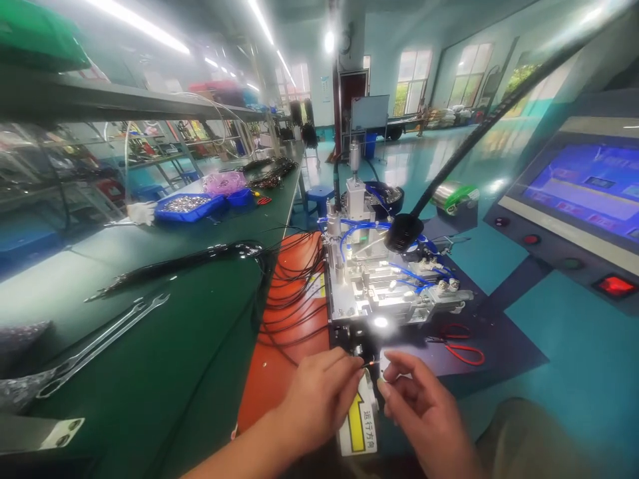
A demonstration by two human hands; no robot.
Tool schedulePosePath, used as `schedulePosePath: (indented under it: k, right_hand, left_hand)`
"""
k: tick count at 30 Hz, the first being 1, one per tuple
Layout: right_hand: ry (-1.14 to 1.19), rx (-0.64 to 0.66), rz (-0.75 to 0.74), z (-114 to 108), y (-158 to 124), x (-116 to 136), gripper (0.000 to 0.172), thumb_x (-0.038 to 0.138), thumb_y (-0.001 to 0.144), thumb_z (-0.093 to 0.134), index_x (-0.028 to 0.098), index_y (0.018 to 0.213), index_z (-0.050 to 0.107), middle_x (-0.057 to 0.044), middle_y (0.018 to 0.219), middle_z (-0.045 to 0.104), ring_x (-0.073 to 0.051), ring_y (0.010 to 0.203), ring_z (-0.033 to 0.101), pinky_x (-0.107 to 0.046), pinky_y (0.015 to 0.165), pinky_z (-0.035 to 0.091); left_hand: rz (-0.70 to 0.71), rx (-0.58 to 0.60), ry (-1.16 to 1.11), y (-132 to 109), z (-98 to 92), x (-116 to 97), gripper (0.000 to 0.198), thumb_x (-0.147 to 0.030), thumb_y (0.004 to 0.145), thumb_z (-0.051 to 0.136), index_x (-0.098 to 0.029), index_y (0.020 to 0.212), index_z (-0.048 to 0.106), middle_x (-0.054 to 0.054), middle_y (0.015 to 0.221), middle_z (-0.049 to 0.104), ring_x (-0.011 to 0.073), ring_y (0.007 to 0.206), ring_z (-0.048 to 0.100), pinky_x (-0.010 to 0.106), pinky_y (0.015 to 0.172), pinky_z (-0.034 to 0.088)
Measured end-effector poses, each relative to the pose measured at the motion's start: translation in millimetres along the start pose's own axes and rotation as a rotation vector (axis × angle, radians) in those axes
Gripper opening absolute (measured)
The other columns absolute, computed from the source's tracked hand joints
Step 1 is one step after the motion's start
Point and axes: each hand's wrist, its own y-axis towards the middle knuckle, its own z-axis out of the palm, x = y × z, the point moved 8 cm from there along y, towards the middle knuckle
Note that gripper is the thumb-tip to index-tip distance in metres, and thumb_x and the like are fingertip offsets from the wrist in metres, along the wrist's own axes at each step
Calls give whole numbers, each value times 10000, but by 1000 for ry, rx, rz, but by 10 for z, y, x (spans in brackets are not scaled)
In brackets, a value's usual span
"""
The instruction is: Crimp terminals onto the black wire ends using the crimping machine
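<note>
Near the bottom middle, my left hand (324,386) is closed in a pinch on a thin black cable, whose orange-tipped end (369,363) sticks out toward the right. Just beside it, my right hand (424,406) pinches a small white piece (383,366) between thumb and fingertips. The cable end and the white piece are very close; whether they touch is too small to tell. Beyond both hands stands a lit metal machine (369,286) with blue air tubes. A white label with a yellow arrow (355,426) lies below the hands.
Black cables (294,306) cross an orange mat (279,372) left of the machine. Two wrenches (110,339), a cable bundle (184,259) and a blue tray (187,207) rest on the green table (200,372). Red-handled pliers (464,352) lie right, below a control screen (589,186).
</note>
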Motion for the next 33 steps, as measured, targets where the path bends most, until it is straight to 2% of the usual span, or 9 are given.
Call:
schedulePosePath:
  k: [10, 16, 21, 27, 33]
  right_hand:
    - [-342, 29, -164, -18, 21, 142, 286, 354, 939, 585, 274, 1214, 582, -23, 950, 609, -154, 796, 631, -251, 724, 536]
    - [-483, 43, -328, 28, -19, 360, 275, 270, 958, 545, 266, 1231, 581, -34, 957, 605, -153, 791, 638, -237, 718, 546]
    - [-575, 57, -442, 100, -94, 456, 356, 204, 962, 508, 246, 1314, 538, -53, 966, 604, -166, 819, 657, -233, 714, 560]
    - [-581, 98, -446, 146, -138, 438, 460, 157, 952, 482, 221, 1407, 469, -49, 949, 591, -145, 745, 647, -231, 710, 567]
    - [-417, 109, -358, 185, -187, 330, 567, 163, 949, 501, 286, 1484, 362, -34, 1005, 596, -113, 696, 633, -216, 681, 568]
  left_hand:
    - [-34, 2, 16, 0, 18, 25, 160, -169, 956, 497, -149, 1031, 636, 50, 781, 622, 151, 683, 574, 247, 599, 429]
    - [-42, -3, 27, -14, 33, 38, 153, -175, 955, 493, -144, 998, 636, 52, 765, 612, 156, 674, 574, 250, 598, 438]
    - [-55, -29, 40, -4, 24, 36, 154, -176, 955, 494, -138, 999, 636, 54, 770, 620, 158, 674, 580, 256, 606, 455]
    - [-90, -25, 42, -17, 33, 58, 162, -185, 959, 481, -136, 964, 635, 55, 758, 615, 161, 665, 573, 264, 603, 458]
    - [-130, -34, 26, -27, 36, 93, 155, -195, 965, 473, -155, 942, 621, 46, 765, 621, 154, 671, 578, 258, 625, 463]
